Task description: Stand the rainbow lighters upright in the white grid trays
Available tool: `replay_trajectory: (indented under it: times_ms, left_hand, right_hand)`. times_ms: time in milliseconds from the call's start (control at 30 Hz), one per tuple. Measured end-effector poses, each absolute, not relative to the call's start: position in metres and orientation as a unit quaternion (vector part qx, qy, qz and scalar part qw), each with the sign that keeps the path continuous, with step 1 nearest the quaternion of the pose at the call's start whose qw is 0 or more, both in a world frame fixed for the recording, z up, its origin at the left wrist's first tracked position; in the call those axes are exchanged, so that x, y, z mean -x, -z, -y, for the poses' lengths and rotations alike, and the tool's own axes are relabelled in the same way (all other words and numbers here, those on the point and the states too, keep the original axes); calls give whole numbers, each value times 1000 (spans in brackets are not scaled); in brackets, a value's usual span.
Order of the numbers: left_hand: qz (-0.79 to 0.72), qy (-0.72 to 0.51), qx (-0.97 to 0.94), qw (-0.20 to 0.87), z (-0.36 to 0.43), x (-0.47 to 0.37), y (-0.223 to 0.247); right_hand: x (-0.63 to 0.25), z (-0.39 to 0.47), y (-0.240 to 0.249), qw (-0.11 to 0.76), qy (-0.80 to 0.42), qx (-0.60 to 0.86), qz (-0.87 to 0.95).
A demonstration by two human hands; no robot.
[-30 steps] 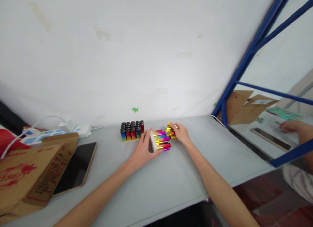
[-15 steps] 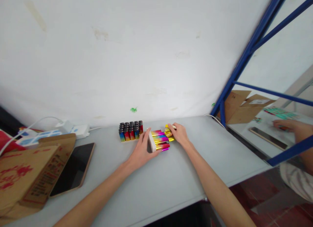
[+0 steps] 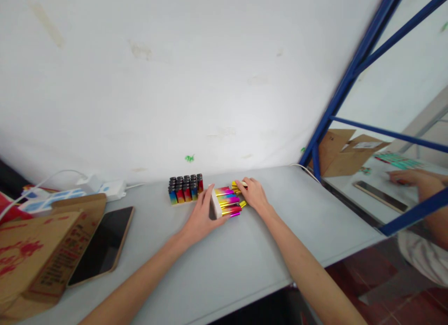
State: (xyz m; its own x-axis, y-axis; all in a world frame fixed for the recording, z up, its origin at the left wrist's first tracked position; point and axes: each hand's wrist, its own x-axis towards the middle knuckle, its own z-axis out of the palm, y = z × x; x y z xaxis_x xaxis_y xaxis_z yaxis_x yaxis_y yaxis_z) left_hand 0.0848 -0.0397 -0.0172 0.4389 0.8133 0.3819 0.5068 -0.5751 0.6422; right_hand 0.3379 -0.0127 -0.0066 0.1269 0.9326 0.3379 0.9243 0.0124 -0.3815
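Observation:
My left hand (image 3: 201,217) grips a white tray (image 3: 216,202) tipped on its side, fingers behind and thumb along the lower edge. Shiny tube-shaped pieces (image 3: 229,201) in pink, gold, blue and red stick out of it to the right. At their right ends my right hand (image 3: 255,193) is closed on shiny gold pieces (image 3: 235,185); its fingers partly hide them, and their exact kind is unclear. Another gold piece (image 3: 242,204) slants out just below that hand. Left of the tray, black-topped lighters (image 3: 184,188) with multicoloured bodies stand upright in rows.
A tablet (image 3: 101,245) and an open cardboard box (image 3: 38,255) lie at left, a white power strip (image 3: 75,194) behind. A wall backs the grey table (image 3: 217,269). Beyond a blue metal frame (image 3: 329,115) at right are another box (image 3: 345,152), a phone (image 3: 380,196) and a person's hand (image 3: 408,177).
My right hand has shifted slightly left at the upper end of the gold pieces, and one lower gold piece now stands apart at a slant. My left hand still holds the tray.

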Motion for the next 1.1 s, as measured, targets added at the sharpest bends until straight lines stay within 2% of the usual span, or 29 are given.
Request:
replay_trajectory:
  times_ms: [333,467,633,833,1100]
  left_hand:
    - [-397,-349,-820,220,39,-85,18]
    - [-401,-349,-819,216,39,-85,17]
    - [-399,-346,-821,215,40,-85,16]
    - [-399,-348,-822,210,38,-84,19]
    - [-398,-353,-821,207,38,-85,20]
  right_hand:
    - [-335,18,11,235,31,693,681]
    - [-341,12,23,264,36,670,693]
    - [-351,7,27,311,-14,641,701]
    - [-360,6,23,323,-72,581,744]
    - [-364,2,26,358,-63,564,742]
